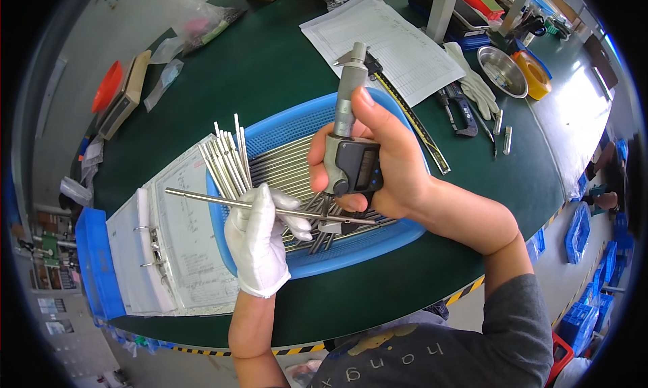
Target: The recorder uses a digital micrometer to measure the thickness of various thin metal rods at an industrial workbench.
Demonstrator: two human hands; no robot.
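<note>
My left hand (260,243), in a white glove, pinches a long thin metal rod (202,197) between thumb and fingers. The rod slants slightly down to the right. My bare right hand (398,158) grips a digital micrometer (352,162), its thimble pointing up and its thumb side toward me. The micrometer's lower end meets the rod near its right part; whether the jaws touch it I cannot tell. Beneath both hands lies a blue plastic basket (324,269) holding many metal rods (283,162). Another bundle of rods (226,160) leans over the basket's left rim.
Left of the basket lies an open ring binder (192,246) beside a blue bin (99,263). A scale (126,94) stands far left. Beyond the basket are paper sheets (391,47) and a caliper (412,115). A second micrometer (464,117), a white glove (474,84) and a metal bowl (503,71) lie right.
</note>
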